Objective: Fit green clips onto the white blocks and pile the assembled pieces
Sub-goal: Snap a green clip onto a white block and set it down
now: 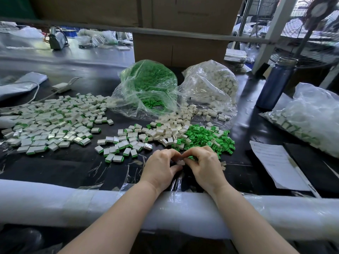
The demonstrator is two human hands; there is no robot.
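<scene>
My left hand [161, 167] and my right hand [205, 165] meet near the table's front edge. Together they pinch a small white block [181, 162], and a green clip [191, 158] shows at my right fingertips. Loose green clips [207, 137] lie heaped just beyond my right hand. Loose white blocks [176, 125] are scattered behind them. Assembled pieces [121, 145] lie in a small group left of my hands, and a much larger spread of assembled pieces [55, 121] covers the left of the table.
An open clear bag of green clips [148, 88] and one of white blocks [211, 85] stand at the back. A dark bottle [275, 83], a bag of pieces [308, 121] and a paper sheet [275, 162] sit at the right. White padding [73, 204] lines the front edge.
</scene>
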